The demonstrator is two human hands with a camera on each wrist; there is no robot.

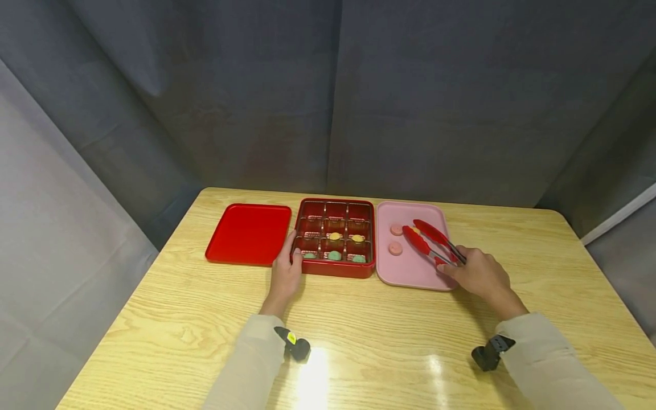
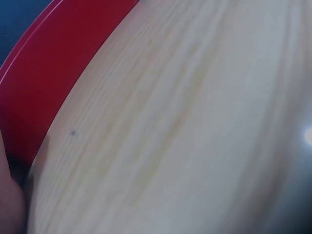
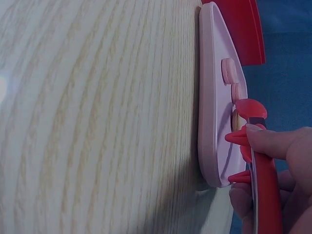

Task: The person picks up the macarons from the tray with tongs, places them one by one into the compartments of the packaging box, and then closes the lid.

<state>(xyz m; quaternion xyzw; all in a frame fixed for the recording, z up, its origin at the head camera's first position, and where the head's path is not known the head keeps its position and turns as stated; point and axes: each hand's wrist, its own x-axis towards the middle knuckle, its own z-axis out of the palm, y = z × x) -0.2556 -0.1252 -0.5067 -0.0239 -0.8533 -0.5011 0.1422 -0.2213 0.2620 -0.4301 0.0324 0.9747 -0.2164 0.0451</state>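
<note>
My right hand point(image 1: 479, 276) grips red-tipped tongs point(image 1: 418, 239) over the pink tray point(image 1: 410, 276). Between the tong tips is a yellow macaron point(image 1: 416, 230); whether they touch it I cannot tell. Two pink macarons point(image 1: 395, 248) lie on the tray left of the tips. My left hand point(image 1: 287, 273) rests against the left front corner of a red box point(image 1: 338, 269), its fingers lying straight along the side. A clear divided insert fills the box. Three green macarons point(image 1: 335, 255) are in its front row, with two yellow macarons point(image 1: 358, 238) behind them.
A flat red lid point(image 1: 250, 233) lies left of the box. Everything sits on a wooden table point(image 1: 359, 336), with a grey curtain point(image 1: 328, 114) behind its far edge. The box stands close beside the tray.
</note>
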